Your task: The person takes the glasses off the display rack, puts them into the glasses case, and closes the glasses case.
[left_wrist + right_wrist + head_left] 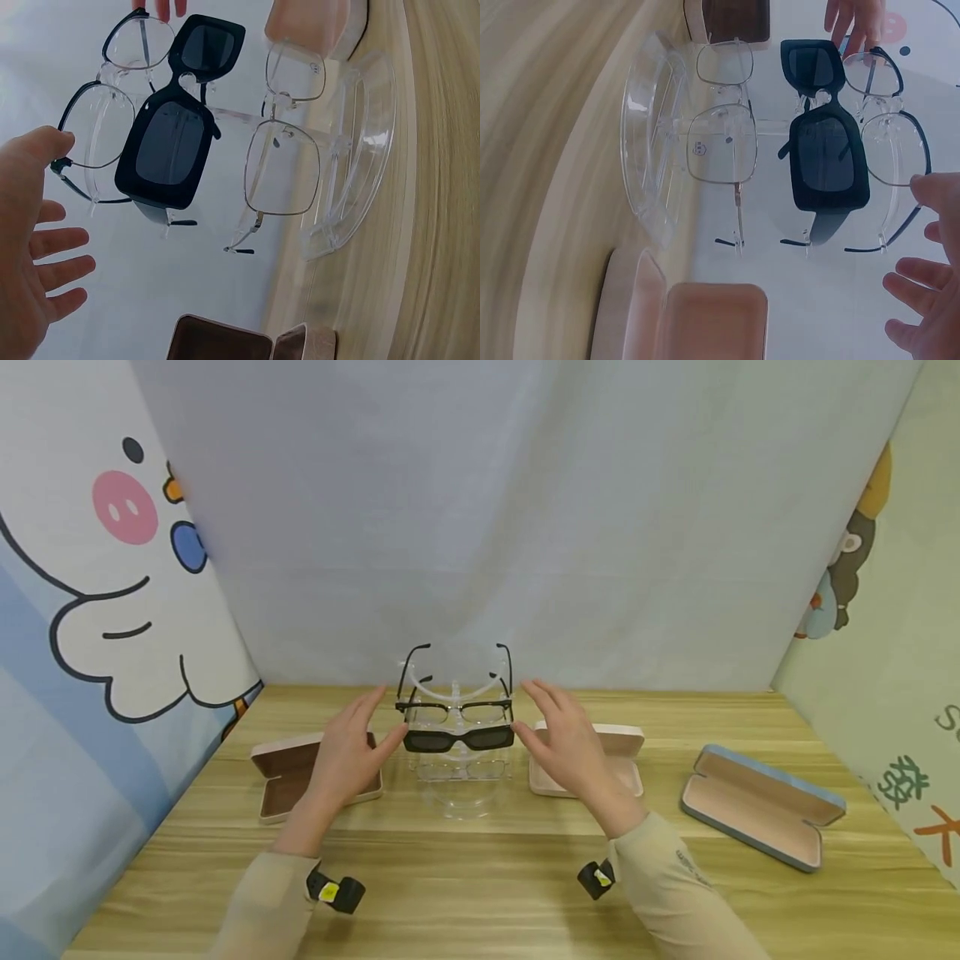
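Observation:
A clear display stand [465,810] bears three pairs of eyewear, one above another. On top are black half-rim glasses [483,703]; under them sit black sunglasses [491,739], and lowest are thin metal-rimmed glasses [251,169]. My left hand [348,752] is at the left side of the top glasses, its thumb tip at their frame corner and the other fingers spread. On the opposite side, my right hand [570,743] has its thumb tip at the right corner of that same frame, fingers apart. All three pairs rest on the stand with their temples pointing back.
An open case with brown lining [285,785] lies behind my left hand, and an open pale pink case [626,743] behind my right. Farther right is an open blue-grey case [757,814]. A pale cloth backdrop [465,527] rises behind the wooden table [465,893].

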Motion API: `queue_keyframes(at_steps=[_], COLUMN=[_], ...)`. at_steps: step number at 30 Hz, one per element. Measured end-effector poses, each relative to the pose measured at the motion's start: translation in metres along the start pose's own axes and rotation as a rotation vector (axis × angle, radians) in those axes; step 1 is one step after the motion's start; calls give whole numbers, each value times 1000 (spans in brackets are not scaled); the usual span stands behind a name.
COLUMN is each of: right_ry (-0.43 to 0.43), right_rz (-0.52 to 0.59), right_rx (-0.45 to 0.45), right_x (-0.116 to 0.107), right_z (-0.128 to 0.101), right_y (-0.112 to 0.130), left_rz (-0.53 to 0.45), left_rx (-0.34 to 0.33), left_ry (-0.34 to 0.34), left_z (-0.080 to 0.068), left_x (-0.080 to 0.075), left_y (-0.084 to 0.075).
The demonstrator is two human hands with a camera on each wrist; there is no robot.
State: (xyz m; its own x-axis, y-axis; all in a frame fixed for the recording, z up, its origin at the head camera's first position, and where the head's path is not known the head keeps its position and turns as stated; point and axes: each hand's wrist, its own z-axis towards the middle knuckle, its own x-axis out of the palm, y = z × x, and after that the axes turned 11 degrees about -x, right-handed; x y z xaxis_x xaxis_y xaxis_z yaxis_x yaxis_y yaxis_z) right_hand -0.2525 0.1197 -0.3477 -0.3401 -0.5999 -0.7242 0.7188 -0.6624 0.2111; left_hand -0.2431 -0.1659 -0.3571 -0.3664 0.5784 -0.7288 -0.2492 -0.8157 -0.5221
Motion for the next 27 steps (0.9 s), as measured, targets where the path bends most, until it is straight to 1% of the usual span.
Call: queue_keyframes(at_steps=[6, 11, 17, 27], right_ry=[-43, -70, -74, -102], right_rz=[18, 25, 3, -17], right_rx=[-17, -17, -23, -60], right_x=[4, 8, 11, 14], right_z=[7, 11, 14, 20], right_y=[5, 7, 9, 11], left_rz=[-48, -58, -55, -49], left_rx=[9, 52, 90, 93], left_ry=[-36, -60, -89, -116], left_z=[2, 4, 5, 6], left_x=[2, 2, 3, 4], left_y=[-4, -8, -11, -12])
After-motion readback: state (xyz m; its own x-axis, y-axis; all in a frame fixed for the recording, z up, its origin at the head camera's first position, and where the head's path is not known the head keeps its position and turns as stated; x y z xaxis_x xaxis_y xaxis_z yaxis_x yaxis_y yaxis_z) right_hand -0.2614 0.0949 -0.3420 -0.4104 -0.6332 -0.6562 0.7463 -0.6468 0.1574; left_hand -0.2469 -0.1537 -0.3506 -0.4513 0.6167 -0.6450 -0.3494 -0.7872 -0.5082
